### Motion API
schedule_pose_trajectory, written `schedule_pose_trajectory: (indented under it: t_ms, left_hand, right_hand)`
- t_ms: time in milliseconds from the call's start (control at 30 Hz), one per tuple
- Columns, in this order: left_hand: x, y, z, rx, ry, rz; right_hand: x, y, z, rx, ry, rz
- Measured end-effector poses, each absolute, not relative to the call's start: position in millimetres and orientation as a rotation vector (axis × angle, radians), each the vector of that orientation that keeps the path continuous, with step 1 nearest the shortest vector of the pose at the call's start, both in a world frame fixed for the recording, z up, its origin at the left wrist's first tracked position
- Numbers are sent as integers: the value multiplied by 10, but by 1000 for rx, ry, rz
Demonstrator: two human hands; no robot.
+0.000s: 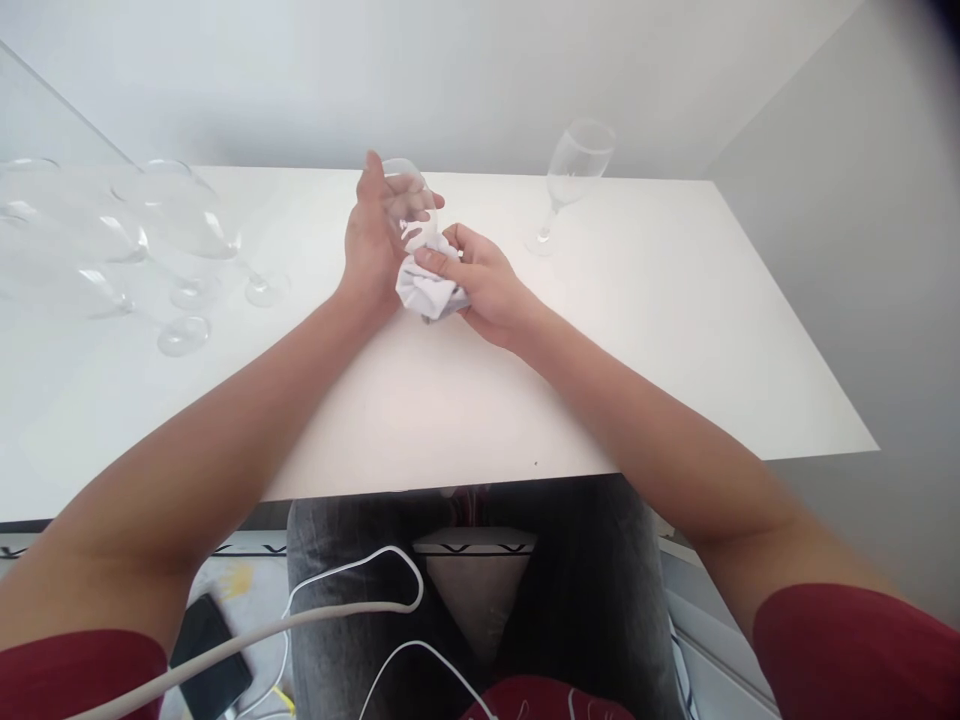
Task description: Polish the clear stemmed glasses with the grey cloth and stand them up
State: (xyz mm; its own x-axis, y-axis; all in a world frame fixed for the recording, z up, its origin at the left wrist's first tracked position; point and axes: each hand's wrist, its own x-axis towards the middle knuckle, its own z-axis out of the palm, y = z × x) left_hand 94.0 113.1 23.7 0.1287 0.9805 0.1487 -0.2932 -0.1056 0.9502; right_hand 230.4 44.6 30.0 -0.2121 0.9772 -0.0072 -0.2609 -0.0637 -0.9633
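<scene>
Over the middle of the table, my left hand (375, 225) is curved around the bowl of a clear wine glass (411, 200), its fingers showing through the glass. My right hand (484, 285) grips a white cloth (429, 285), which is bunched around the lower part of that glass and hides its stem and foot. The right thumb lies on top of the cloth. A second wine glass (576, 165) stands upright on the table, beyond my right hand and to its right.
Several more wine glasses (180, 215) stand at the left of the white table (637, 380). A wall (450, 80) rises behind it and another on the right. Below the front edge, white cables (352, 608) cross my lap, and a dark flat device (210, 660) lies at lower left.
</scene>
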Motion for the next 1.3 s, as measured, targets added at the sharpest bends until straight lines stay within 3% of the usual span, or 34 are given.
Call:
schedule_pose_trajectory:
  t_ms: [100, 300, 500, 667, 867, 1300]
  left_hand:
    - [915, 1153, 231, 1168, 787, 1253]
    - [964, 1069, 273, 1222, 808, 1394]
    - [934, 1143, 239, 1113, 777, 1295]
    - [940, 1133, 220, 1223, 802, 1374]
    - [927, 1162, 204, 1122, 813, 1292]
    - [923, 1128, 248, 1139, 793, 1313]
  right_hand:
    - [2332, 457, 323, -877, -1119, 1629]
    - [2276, 383, 266, -1031, -1180, 1286]
    - [2301, 432, 294, -874, -1065, 1624]
    - [2302, 412, 260, -955, -1117, 1329]
    - [2311, 423, 284, -908, -1087, 1579]
    - [2280, 439, 230, -931, -1108, 1379]
